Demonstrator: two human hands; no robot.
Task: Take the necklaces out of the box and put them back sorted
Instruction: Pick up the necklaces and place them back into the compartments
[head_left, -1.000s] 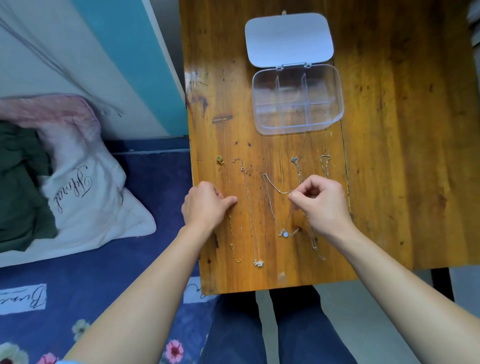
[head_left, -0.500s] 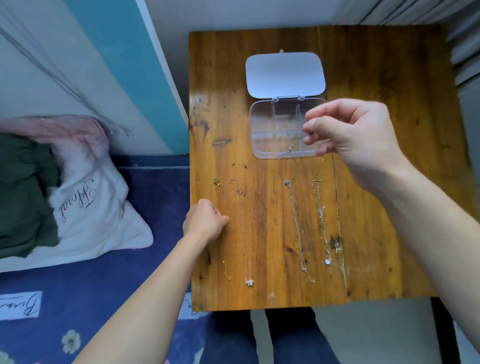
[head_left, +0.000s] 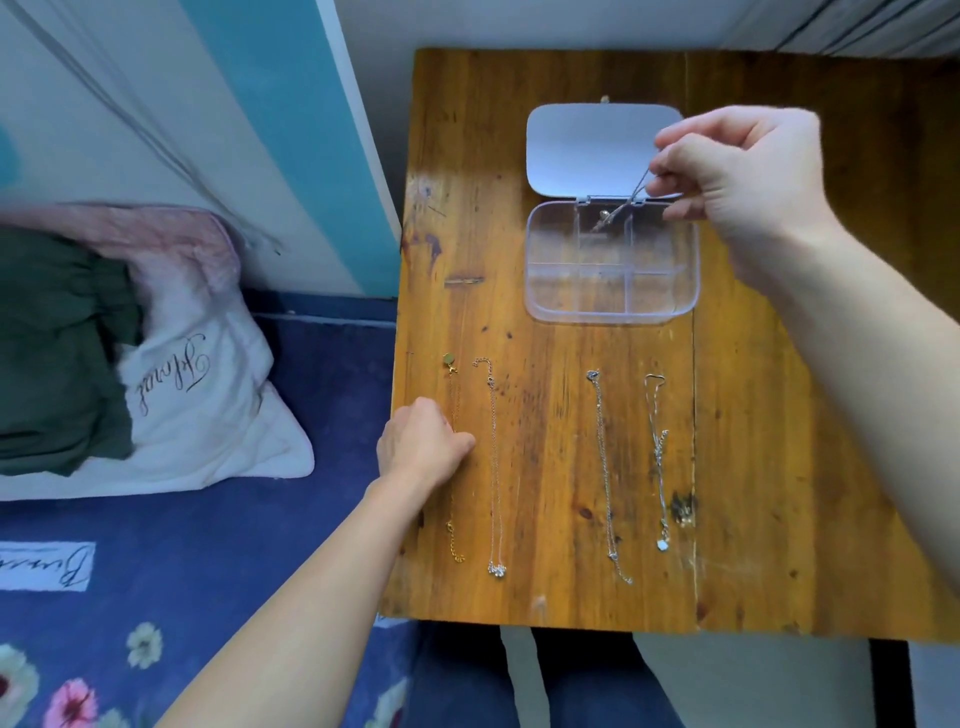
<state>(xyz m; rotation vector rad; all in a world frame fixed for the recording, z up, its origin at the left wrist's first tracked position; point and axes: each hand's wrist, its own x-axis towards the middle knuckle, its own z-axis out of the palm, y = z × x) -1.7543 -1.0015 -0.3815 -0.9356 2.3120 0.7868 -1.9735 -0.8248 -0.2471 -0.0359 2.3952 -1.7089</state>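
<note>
A clear plastic box (head_left: 535, 260) with several compartments stands open on the wooden table (head_left: 753, 389), its lid (head_left: 587, 145) folded back. My right hand (head_left: 737, 171) hovers over the box's far right side, pinching a silver necklace (head_left: 621, 208) that dangles into the far middle compartment. Several necklaces lie stretched out in a row nearer to me: a gold one (head_left: 453, 540) at the left, a silver one (head_left: 494, 467), another silver chain (head_left: 605, 478), and a silver one with a pendant (head_left: 660, 457). My left hand (head_left: 421, 447) rests closed on the gold necklace's middle.
The table's left edge meets a bed with a blue floral sheet (head_left: 156, 571), a white pillow (head_left: 197, 395) and green cloth (head_left: 57, 353). A teal and white wall (head_left: 270, 130) lies behind. My legs (head_left: 519, 686) show under the table's near edge.
My right hand lifted one silver necklace from the row and carried it up to the box, where it now dangles into a far compartment. My left hand stayed in place.
</note>
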